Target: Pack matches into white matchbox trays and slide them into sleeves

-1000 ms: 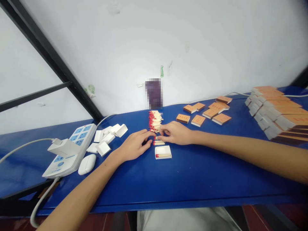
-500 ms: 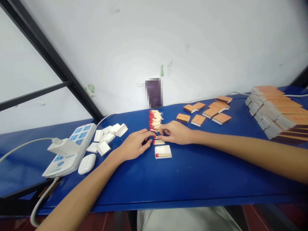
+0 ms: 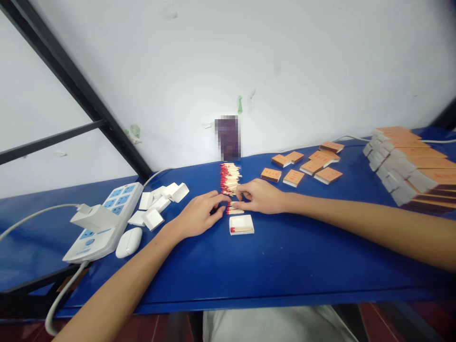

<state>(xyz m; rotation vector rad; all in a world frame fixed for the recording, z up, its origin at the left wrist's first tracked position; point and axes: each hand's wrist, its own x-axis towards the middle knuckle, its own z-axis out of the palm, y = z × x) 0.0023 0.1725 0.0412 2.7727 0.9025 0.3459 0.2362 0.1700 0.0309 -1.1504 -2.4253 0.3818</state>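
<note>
A dense pile of red-tipped matches lies at the back of the blue table, with a few separate matches just in front of it. From the left, my left hand touches the match heads with its index finger; thumb and index are apart. My right hand is at the plain stick ends, thumb and index curled close together on matches, partly hiding them. Nearer to me sits a white open matchbox tray, holding a few matches along its front side.
White empty trays lie at left, beside a white earbud case and a power strip with a plugged-in adapter. Orange matchbox sleeves are scattered at right. A stack of matchboxes stands far right. The wall rises behind.
Both hands stay almost where they were. My right thumb has shifted very slightly to the left over the separate matches.
</note>
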